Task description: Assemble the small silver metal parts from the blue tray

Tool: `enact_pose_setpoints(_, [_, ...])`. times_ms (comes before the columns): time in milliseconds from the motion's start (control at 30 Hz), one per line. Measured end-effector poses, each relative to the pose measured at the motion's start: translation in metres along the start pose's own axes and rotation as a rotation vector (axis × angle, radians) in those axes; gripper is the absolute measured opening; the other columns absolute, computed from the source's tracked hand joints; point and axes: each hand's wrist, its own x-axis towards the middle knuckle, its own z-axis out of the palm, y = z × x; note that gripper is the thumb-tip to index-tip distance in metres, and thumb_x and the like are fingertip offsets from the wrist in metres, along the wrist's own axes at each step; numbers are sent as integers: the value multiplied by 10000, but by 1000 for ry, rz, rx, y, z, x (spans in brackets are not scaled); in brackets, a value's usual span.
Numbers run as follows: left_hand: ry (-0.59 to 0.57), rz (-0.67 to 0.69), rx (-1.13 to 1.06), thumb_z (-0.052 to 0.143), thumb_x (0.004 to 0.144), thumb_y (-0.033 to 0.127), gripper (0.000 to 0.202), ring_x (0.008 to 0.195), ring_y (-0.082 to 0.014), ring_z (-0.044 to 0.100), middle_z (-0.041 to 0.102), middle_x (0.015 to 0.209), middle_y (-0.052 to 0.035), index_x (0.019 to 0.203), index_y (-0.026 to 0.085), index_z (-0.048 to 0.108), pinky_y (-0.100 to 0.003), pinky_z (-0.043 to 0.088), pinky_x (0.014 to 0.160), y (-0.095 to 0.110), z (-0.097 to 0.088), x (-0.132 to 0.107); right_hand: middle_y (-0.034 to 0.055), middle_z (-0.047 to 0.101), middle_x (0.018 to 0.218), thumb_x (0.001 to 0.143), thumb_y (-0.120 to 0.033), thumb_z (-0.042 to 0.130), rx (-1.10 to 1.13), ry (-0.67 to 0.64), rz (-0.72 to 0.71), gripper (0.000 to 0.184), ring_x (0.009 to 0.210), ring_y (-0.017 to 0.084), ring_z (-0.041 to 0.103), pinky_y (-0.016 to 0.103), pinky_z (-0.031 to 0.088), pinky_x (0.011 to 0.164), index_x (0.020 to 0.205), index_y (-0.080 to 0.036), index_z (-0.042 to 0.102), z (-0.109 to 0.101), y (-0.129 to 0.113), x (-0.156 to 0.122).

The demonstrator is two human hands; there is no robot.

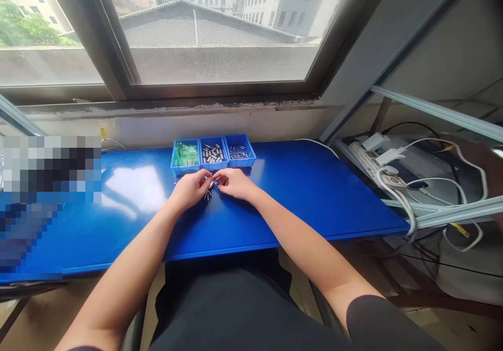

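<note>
Metal pins [208, 196], long axes mixed

The table [310, 199] is deep blue, and the three bins [243, 163] are of a brighter blue. The left contents [186, 155] are green, while the middle pieces [212, 154] are silver and dark. The window screen [228, 52] has a fine grid pattern, and the sleeve [383, 322] is black.
</note>
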Motion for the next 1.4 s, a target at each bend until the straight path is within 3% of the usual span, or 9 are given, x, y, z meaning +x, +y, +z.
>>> enact_pose_setpoints(200, [-3, -6, -2, 504, 912, 356, 220, 561, -136, 546, 606, 606, 16, 955, 213, 665, -236, 347, 544, -1, 0, 0, 51, 717, 964, 687, -39, 622, -72, -18, -38, 415, 845, 163, 647, 274, 516, 777, 1062, -184, 722, -3, 4, -1])
enact_pose_setpoints(433, [-5, -6, 1, 495, 915, 354, 224, 567, -138, 554, 610, 607, 14, 947, 212, 666, -235, 355, 548, 0, -1, 0, 32, 715, 903, 656, 30, 537, -49, 1, -9, 472, 759, 129, 632, 247, 503, 728, 1032, -187, 723, -4, 6, 0])
enact_pose_setpoints(767, [-22, 1, -16, 541, 891, 346, 208, 550, -119, 517, 589, 615, 29, 992, 216, 669, -226, 357, 558, -3, 1, 1, 2, 672, 859, 627, -105, 561, 241, 200, -27, 202, 722, 126, 618, 249, 485, 683, 811, -188, 575, -4, 0, 0])
enact_pose_setpoints(1400, [-5, 91, -67, 544, 911, 380, 239, 503, -88, 418, 503, 569, 55, 1007, 208, 681, -204, 330, 539, -7, 2, 1, -7, 645, 854, 636, -175, 619, 376, 165, -77, 210, 733, 133, 623, 252, 478, 658, 836, -196, 557, 5, 3, 2])
